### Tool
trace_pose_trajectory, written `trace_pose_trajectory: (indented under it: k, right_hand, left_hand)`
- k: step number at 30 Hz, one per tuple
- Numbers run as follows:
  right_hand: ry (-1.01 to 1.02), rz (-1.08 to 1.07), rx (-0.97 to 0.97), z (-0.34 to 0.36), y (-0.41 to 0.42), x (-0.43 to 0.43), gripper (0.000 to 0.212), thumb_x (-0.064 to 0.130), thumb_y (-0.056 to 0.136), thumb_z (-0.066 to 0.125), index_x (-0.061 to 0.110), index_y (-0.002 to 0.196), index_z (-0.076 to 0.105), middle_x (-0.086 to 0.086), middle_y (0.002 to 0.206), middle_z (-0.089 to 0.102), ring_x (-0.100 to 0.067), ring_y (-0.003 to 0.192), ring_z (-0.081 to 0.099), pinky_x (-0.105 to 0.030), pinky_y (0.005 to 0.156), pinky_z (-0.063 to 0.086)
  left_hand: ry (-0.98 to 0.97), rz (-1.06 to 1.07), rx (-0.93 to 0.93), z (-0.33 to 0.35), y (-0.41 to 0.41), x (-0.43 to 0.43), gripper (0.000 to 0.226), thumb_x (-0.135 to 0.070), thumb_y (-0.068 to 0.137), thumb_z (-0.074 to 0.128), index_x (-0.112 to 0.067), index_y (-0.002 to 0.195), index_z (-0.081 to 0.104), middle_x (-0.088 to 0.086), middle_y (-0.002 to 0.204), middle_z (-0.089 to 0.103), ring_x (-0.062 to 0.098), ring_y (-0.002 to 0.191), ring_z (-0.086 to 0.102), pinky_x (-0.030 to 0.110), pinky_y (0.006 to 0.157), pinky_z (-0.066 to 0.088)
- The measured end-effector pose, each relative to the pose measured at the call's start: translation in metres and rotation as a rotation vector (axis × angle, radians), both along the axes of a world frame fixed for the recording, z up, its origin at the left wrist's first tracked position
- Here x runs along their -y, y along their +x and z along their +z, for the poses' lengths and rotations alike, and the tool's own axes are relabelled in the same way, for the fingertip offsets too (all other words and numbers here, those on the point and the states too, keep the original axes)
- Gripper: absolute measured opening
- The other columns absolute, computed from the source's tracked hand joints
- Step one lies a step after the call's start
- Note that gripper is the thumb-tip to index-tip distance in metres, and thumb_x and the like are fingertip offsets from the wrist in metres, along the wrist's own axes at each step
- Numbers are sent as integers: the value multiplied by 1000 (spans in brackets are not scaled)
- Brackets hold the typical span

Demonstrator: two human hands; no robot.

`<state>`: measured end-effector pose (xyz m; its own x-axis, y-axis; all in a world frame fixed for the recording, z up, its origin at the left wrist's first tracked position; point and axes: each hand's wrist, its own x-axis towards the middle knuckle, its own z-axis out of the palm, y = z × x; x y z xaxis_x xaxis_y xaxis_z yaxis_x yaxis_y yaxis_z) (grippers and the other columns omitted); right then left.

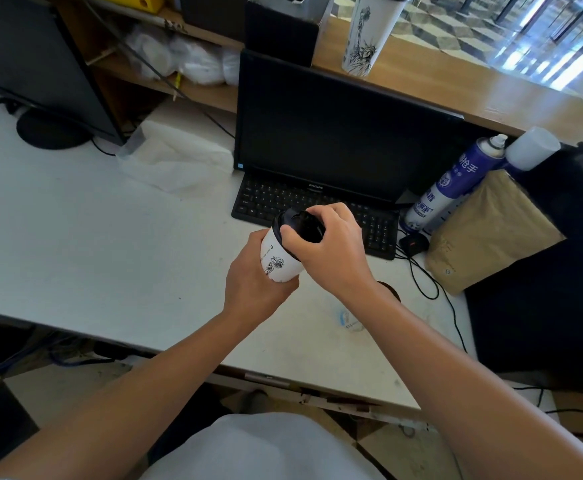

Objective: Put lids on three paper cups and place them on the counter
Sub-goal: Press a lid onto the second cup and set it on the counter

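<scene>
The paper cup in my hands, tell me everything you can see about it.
The paper cup is white with a small black line drawing on its side, and looks like coated paper. It is tilted, top leaning away from you, held above the white desk in front of the keyboard. The left hand wraps its lower body; the right hand presses a black lid onto its rim.

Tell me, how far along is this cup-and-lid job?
One lidded cup already stands on the wooden counter, so one looks done. A second is in hand: the left hand grips a white paper cup above the desk while the right hand presses a black lid onto it. Left to do: set this cup on the counter, then lid a third, which is not in view.
</scene>
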<state>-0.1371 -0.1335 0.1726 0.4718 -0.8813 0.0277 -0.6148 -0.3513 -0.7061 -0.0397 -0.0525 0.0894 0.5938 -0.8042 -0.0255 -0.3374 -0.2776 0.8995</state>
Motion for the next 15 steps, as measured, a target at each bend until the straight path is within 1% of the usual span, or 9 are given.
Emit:
trace_pose_trajectory:
  k: [4,8,10,12,13,14,15]
  right_hand:
    - [16,-12,2,1,0,-2,48,49,84,71,17,120,65,4,115,52,-14,113,50,-10,76,38]
    - [35,-32,13,4,2,-2,49,49,84,71,16,120,65,4,116,52,-13,114,49,-8,75,36]
    - [47,-43,7,4,2,-1,48,50,84,71,17,118,65,4,116,52,-13,114,49,-9,75,36]
    - [58,-46,-14,5,3,1,50,55,84,68,18,117,65,5,116,51,-14,116,48,-15,80,39]
    - [61,-39,-24,5,2,2,49,56,85,66,18,117,64,5,117,50,-15,117,47,-19,83,40]
    - [66,-28,-25,5,2,4,48,56,88,64,19,117,64,5,117,50,-16,118,47,-20,86,41]
    - [78,-20,-12,5,1,4,45,54,90,63,18,118,63,4,119,50,-16,118,48,-18,85,40]
  left_hand:
    - [-1,10,9,1,0,0,69,-30,67,87,-44,112,37,-17,91,61,7,83,64,36,67,61]
    - [-5,25,-18,1,-2,1,68,-30,67,87,-45,112,39,-18,92,61,5,84,64,31,65,60]
    - [-3,15,-37,1,-2,1,66,-30,67,87,-43,111,40,-17,92,62,6,83,64,28,61,57]
    - [16,-16,-71,2,-1,2,66,-29,67,88,-39,112,41,-15,93,63,7,83,64,21,57,51]
    - [32,-37,-99,1,0,3,66,-29,66,89,-36,113,43,-14,95,63,9,84,64,21,57,51]
    - [43,-56,-133,0,1,5,66,-29,65,89,-35,113,44,-12,96,63,12,85,65,25,57,54]
    - [49,-67,-163,-1,2,6,67,-30,63,89,-34,113,45,-10,97,64,14,85,65,31,57,58]
